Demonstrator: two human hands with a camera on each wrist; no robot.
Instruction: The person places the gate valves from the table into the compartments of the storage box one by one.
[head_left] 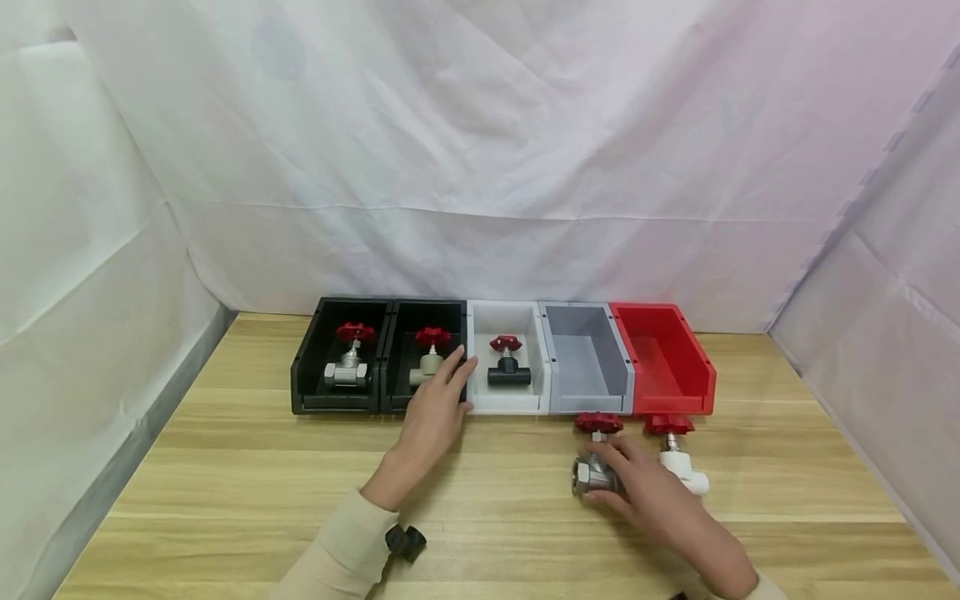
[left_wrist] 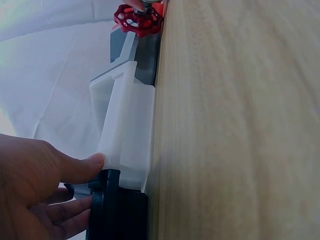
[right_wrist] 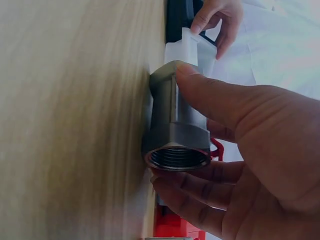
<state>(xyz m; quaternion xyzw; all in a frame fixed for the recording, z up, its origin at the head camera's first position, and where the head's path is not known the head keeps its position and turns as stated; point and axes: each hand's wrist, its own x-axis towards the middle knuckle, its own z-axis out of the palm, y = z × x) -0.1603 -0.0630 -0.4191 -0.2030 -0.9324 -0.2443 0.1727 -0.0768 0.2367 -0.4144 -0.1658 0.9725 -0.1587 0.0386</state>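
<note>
**Right hand (head_left: 651, 492) grasps a metal valve (head_left: 597, 477), one of five valves in view**

The metal valve is at the front of the gray bin (head_left: 591, 403), outside it, its red handwheel (head_left: 598, 422) near that bin's lip. The right thumb and fingers close round its body; one threaded opening shows in the right wrist view. Whether it touches the table (head_left: 247, 483) is hard to tell. Just beside it, one white valve (head_left: 677, 468) lies before the red bin (head_left: 660, 358).

Five bins stand in a row: two black, one white, one gray, one red. Three hold one valve each: a second metal valve (head_left: 347, 372) in the left-end black bin (head_left: 335, 405), a beige valve (head_left: 429, 367) in the second black bin (head_left: 394, 403), and a black valve (head_left: 508, 372) in the white bin (head_left: 510, 404). All five valves carry red handwheels.

The left hand (head_left: 433, 410) lies loosely, fingers relaxed, its thumb at the front corner where the white bin and second black bin meet. White sheeting (head_left: 480, 150) hangs behind.
</note>
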